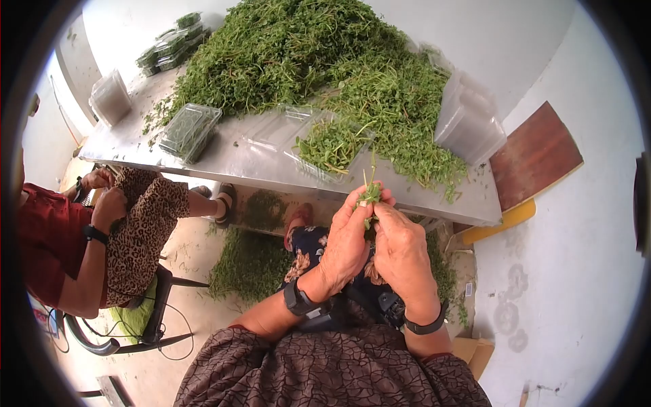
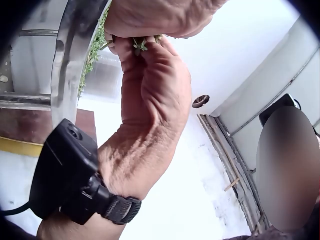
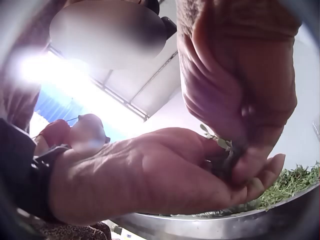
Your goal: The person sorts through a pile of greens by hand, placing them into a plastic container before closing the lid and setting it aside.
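Observation:
My left hand point(image 1: 346, 245) and right hand point(image 1: 403, 254) meet in front of the metal table's edge, both pinching a small bunch of green sprigs point(image 1: 369, 197) with pale stems pointing up. In the left wrist view, leaves point(image 2: 139, 46) poke out between the fingers. The right wrist view shows a leafy sprig point(image 3: 218, 140) between the two hands; the fingertips there partly hide it. Just beyond the hands, an open clear container point(image 1: 281, 133) holds loose greens point(image 1: 330, 144).
A large heap of greens point(image 1: 271, 54) covers the metal table point(image 1: 224, 163). Stacked clear containers point(image 1: 468, 119) stand right, a closed filled box point(image 1: 190, 132) left. Another person point(image 1: 57, 237) sits at the left. More greens point(image 1: 247, 264) lie below the table; a brown board point(image 1: 536, 156) leans right.

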`<state>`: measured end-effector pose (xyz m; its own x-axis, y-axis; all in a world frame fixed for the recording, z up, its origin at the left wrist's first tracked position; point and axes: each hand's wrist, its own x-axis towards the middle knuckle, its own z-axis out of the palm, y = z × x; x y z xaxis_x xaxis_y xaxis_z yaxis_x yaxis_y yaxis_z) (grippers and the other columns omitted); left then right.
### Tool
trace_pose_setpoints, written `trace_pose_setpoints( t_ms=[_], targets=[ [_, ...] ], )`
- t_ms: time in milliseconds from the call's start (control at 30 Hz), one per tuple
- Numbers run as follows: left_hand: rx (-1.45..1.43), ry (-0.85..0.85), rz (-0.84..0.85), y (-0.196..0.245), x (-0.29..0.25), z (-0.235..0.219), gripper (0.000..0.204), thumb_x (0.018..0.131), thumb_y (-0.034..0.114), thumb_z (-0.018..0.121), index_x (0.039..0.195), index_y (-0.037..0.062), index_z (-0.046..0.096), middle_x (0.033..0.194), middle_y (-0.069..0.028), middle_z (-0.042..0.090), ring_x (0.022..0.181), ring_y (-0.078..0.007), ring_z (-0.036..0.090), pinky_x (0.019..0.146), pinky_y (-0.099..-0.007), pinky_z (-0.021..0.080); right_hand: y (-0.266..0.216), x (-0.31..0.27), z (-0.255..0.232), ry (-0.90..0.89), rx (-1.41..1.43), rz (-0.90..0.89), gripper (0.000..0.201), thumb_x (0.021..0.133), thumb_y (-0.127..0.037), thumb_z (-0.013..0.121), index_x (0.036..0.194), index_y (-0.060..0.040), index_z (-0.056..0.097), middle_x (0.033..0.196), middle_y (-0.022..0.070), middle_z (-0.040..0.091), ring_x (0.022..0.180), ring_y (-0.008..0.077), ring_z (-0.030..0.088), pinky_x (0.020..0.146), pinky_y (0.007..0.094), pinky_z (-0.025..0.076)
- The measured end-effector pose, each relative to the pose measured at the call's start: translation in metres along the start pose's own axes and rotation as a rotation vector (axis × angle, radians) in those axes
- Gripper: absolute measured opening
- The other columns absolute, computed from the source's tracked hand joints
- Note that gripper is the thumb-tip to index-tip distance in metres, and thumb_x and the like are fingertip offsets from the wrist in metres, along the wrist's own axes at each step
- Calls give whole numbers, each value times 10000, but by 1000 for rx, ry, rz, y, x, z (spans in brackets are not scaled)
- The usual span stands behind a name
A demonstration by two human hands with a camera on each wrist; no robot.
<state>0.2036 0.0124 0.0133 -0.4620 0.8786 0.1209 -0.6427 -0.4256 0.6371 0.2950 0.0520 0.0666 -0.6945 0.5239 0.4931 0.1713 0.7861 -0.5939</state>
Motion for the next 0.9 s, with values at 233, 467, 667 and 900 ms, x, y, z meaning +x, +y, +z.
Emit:
trace_pose_setpoints(
  t_ms=[233, 467, 667, 900],
  targets=[
    [-20, -65, -28, 4, -11, 8, 362, 986, 165, 386, 1310, 10, 437, 1253, -124, 528, 1158, -219, 509, 1020, -354, 399, 5, -7, 8, 246, -308, -120, 242, 706, 23, 635, 947, -3, 643, 894, 141, 650, 785, 311, 643, 664, 385, 526],
    [214, -52, -48, -1, -16, -3, 312, 976, 99, 431, 1266, -9, 472, 1163, -71, 576, 1036, -107, 545, 911, -250, 447, 8, -15, 11, 247, -386, -52, 184, 685, 3, 654, 864, -4, 611, 857, 141, 636, 783, 311, 625, 639, 402, 516],
    [327, -24, 5, -2, -15, -18, 244, 977, 120, 483, 1184, 3, 537, 1005, -15, 617, 906, -68, 551, 818, -215, 458, 6, -21, 8, 87, -185, 29, 250, 722, 42, 611, 963, -6, 562, 851, 172, 638, 767, 335, 634, 630, 426, 505],
    [274, -35, -88, 15, -23, -13, 190, 974, 155, 512, 1104, 26, 560, 919, -9, 624, 692, -59, 533, 525, -188, 435, 11, -27, -2, 239, 37, 75, 307, 741, 75, 620, 1035, -5, 584, 944, 187, 651, 773, 321, 663, 658, 368, 530]
  ],
)
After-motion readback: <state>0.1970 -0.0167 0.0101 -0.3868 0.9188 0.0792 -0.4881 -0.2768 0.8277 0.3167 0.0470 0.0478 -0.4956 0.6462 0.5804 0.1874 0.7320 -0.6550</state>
